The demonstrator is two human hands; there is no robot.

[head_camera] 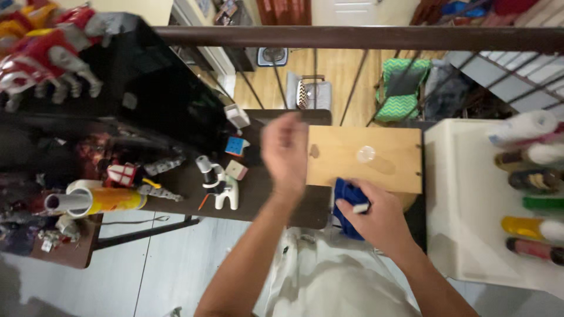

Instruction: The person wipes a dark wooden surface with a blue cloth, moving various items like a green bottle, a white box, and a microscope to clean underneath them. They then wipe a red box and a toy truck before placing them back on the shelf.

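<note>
Blue cloth (346, 202), one piece, is pinned by the gripping right hand (376, 217) at the near edge of one wooden board (364, 158), while the left hand (286, 151) hovers empty, fingers loosely spread, beside two puzzle cubes (236, 145).

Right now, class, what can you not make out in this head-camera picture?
- Left hand: motion-blurred, so finger pose is unclear.
- Blue cloth: partly covered by the right hand.
- Small white piece in that grip: too small to identify.
- Bottles: cut off by the right edge.
</note>
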